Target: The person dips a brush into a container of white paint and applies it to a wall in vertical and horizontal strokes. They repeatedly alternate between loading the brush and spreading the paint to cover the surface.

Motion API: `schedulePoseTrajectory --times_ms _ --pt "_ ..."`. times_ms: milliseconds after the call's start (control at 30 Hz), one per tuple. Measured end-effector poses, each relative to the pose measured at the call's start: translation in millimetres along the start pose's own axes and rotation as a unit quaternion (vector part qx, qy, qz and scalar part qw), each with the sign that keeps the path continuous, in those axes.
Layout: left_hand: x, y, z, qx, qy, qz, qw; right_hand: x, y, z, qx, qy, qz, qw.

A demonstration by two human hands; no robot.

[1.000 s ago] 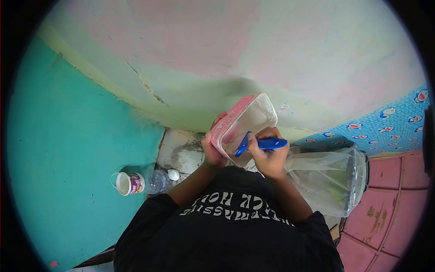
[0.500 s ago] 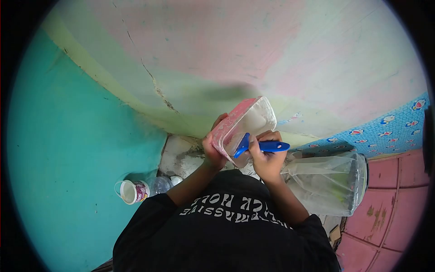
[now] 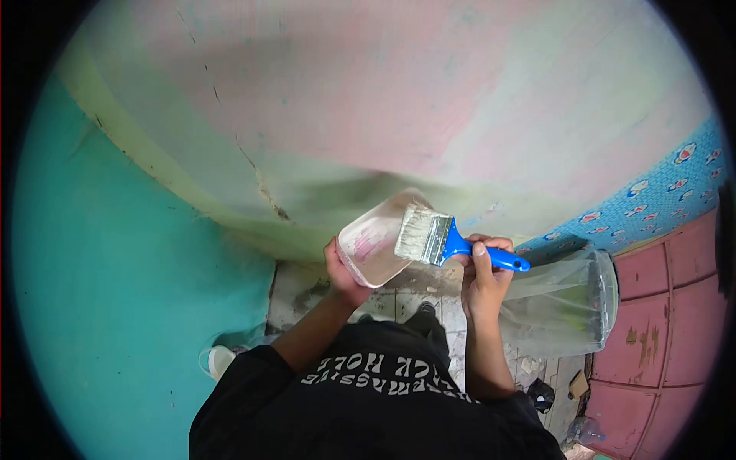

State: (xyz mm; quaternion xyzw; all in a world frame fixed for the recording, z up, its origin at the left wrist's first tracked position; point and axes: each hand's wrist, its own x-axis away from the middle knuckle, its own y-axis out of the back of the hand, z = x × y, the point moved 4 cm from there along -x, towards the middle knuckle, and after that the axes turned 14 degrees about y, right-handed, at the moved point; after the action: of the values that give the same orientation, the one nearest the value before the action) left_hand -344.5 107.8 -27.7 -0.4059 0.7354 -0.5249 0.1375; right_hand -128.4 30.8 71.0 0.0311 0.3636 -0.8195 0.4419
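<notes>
My right hand (image 3: 488,277) is closed round the blue handle of a wide paintbrush (image 3: 425,236). Whitish paint coats the bristles, which point left and overlap the right part of a tub in this view. That rectangular plastic tub (image 3: 366,264), smeared pink and white inside, is gripped at its left side by my left hand (image 3: 343,276). It is tipped so that its inside faces me. Both hands are held in front of a wall (image 3: 368,100) painted in patchy pink and pale green.
A crack (image 3: 261,184) runs down the wall. To the left is a turquoise wall (image 3: 138,284) with a white bucket (image 3: 221,360) by it. At right stand a plastic-covered container (image 3: 560,303) and a pink panelled surface (image 3: 652,337). A black plastic bag (image 3: 541,395) lies on the tiled floor.
The brush has come up out of the tub and moved right, its bristles now showing. The tub has turned to face me more and shifted slightly left and down.
</notes>
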Motion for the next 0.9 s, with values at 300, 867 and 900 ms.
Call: schedulePoseTrajectory --times_ms 300,867,900 --pt "3 -34 -11 -0.056 -0.047 0.065 0.995 -48 -15 6 -0.055 0.011 -0.004 0.998" --pt "-13 26 -15 0.059 0.088 0.052 0.993 -231 -122 191 0.062 0.389 0.160 0.905" --pt "-4 16 -19 0.033 0.083 0.043 0.995 -240 -133 213 0.091 0.435 0.157 0.882"
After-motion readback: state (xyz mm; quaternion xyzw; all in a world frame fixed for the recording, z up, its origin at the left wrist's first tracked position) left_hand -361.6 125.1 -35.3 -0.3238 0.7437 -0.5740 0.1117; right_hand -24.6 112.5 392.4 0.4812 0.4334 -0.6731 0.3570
